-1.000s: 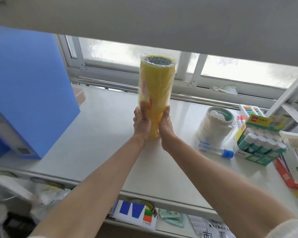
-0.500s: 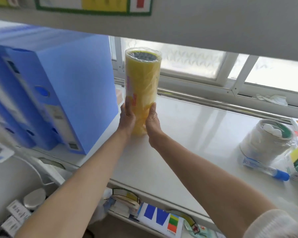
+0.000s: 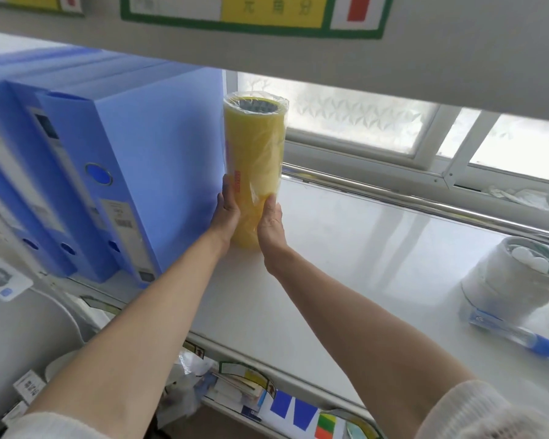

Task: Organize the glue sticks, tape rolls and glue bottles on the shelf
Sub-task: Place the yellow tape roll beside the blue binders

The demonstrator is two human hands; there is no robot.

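Two hands clasp the lower part of a tall yellow stack of tape rolls (image 3: 253, 166), shrink-wrapped in clear film: the left hand (image 3: 227, 210) curls round its near-left side, the right hand (image 3: 270, 221) round its near-right side, and most of the fingers are hidden behind the stack. It stands upright on the white shelf (image 3: 346, 248), at about 11 o'clock from the middle of the view, just beside the flat side of the blue file boxes (image 3: 133, 172) at 9 o'clock; whether film and box actually touch cannot be told, and the stack's base is covered by the hands, so its contact with the shelf is hard to confirm. At 3 o'clock, well apart, a white wrapped bundle of tape rolls (image 3: 514, 280) sits near the right edge, with pale round caps in its top that are too blurred to name. Just in front of it lies a glue bottle (image 3: 517, 332) with a blue cap, on its side. Behind runs a metal rail (image 3: 425, 201) before frosted window panes. At 12 o'clock a green and yellow label (image 3: 254, 11) is cut off by the top edge, its characters indistinct.
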